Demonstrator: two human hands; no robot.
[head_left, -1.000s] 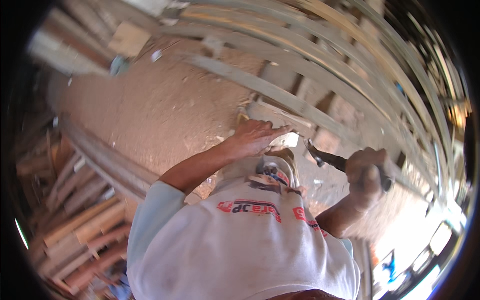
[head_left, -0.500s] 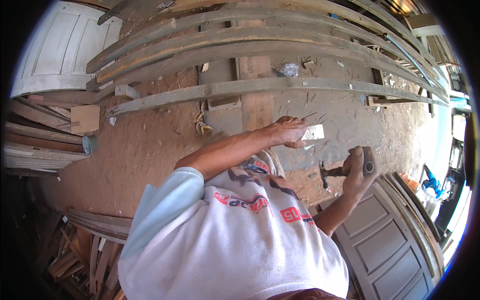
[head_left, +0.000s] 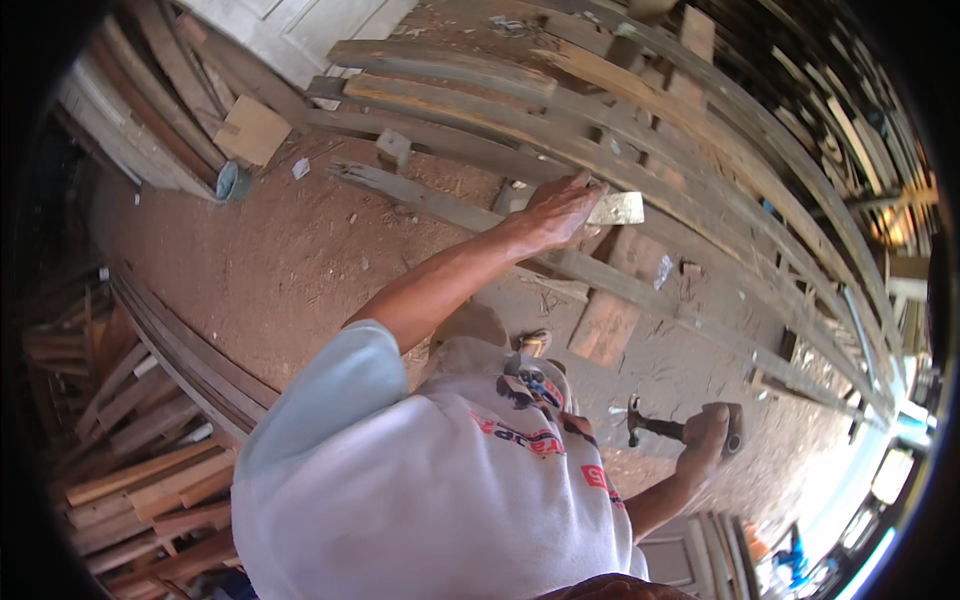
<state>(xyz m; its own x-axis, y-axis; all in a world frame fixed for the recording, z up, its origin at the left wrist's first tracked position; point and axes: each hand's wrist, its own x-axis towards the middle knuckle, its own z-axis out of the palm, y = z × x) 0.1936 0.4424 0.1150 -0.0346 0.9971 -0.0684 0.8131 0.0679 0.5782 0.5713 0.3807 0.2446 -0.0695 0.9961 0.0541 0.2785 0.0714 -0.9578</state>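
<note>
My left hand (head_left: 563,214) is closed around one end of a small pale rectangular block (head_left: 617,209), whose other end sticks out to the right. It is held above the long grey wooden beams (head_left: 450,205); whether it touches one I cannot tell. Lower and to the right, my right hand (head_left: 704,438) grips a claw hammer (head_left: 660,427) by its dark handle. The hammer's head points left, over the dirt floor. The thick butt of the handle shows beyond my fingers.
Several long beams lie side by side across the far side, over a brown cross plank (head_left: 606,325). Planks and a cardboard piece (head_left: 252,130) lean at the upper left beside a white panelled door (head_left: 320,30). Scrap wood (head_left: 150,490) is piled at lower left.
The view has swung to the right, so the beams now slant. My left hand has moved with the pale block over the beams. My right hand still holds the hammer.
</note>
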